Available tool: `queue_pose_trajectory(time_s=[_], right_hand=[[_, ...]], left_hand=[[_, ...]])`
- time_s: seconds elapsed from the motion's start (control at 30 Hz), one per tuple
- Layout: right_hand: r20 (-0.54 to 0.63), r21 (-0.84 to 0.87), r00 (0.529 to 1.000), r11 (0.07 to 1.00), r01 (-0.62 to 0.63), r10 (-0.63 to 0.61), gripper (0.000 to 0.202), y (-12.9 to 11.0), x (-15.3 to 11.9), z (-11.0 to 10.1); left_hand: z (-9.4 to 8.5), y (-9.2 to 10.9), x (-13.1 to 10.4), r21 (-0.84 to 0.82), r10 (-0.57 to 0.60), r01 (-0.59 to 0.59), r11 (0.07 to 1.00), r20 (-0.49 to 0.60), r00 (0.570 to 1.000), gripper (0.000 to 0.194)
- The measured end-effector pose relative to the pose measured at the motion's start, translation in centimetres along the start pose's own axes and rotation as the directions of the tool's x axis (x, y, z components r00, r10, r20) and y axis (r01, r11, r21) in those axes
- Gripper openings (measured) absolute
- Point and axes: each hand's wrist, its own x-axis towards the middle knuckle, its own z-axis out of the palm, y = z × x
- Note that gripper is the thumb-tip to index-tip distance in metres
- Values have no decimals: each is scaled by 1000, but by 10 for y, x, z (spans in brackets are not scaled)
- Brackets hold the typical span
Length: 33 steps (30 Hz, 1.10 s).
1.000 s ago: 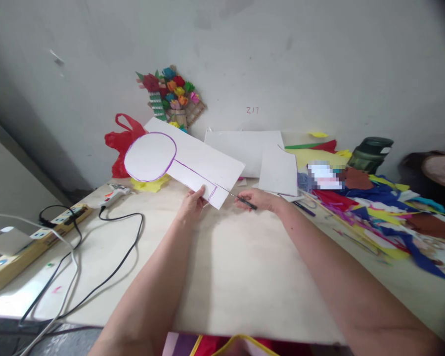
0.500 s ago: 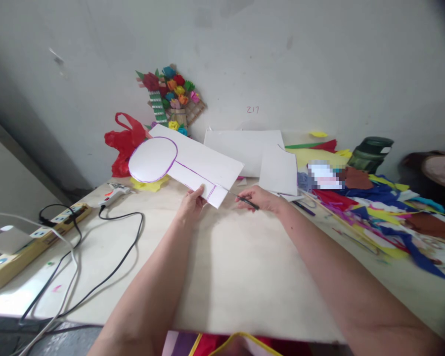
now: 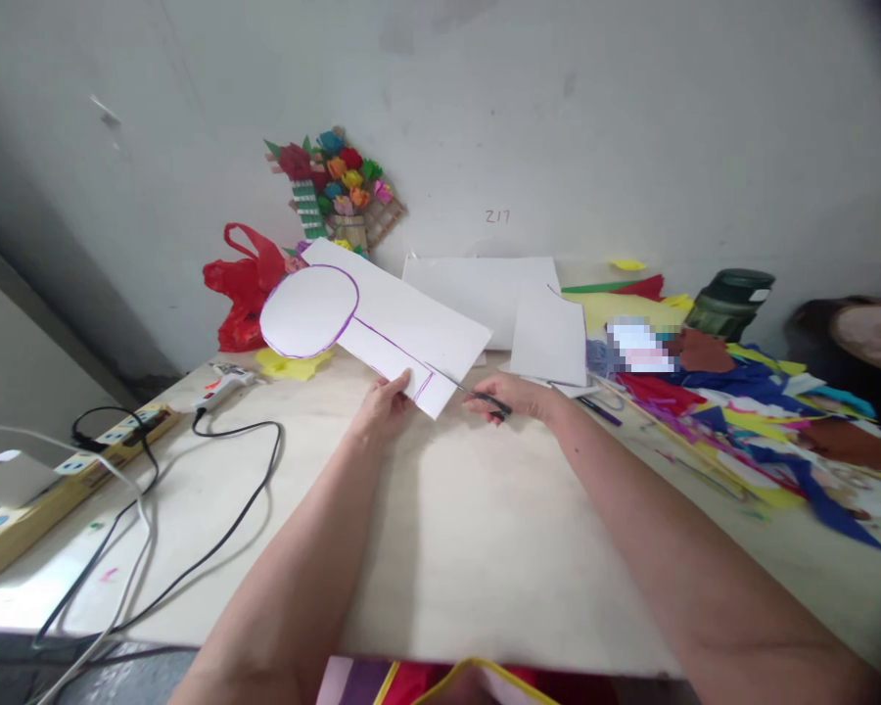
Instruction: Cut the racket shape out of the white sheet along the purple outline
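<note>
Two grips | left hand (image 3: 386,403): white card (image 3: 391,321), some fingers hidden | right hand (image 3: 524,395): scissors (image 3: 494,402), handles partly covered

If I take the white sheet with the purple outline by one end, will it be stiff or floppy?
The white sheet is probably fairly stiff: the left hand grips it near one end, yet the far end shows no clear droop. It is likely light, as that hand seems to carry it.
</note>
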Motion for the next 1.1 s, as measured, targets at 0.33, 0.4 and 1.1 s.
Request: queue_pose_trajectory(time_s=[0.33,0.4,1.1], right_hand=[[-38,-39,999,999,30,-32,26,5,5,-1],[-42,-59,998,998,34,-37,28,3,4,0],[17,-32,998,998,55,-54,32,-4,-4,3]], left_hand=[[-3,1,1,7,12,-12,1000,14,1000,15],[-4,1,2,-3,16,-15,1000,16,1000,16],[-7,1,3,-65,-1,5,998,70,998,18]])
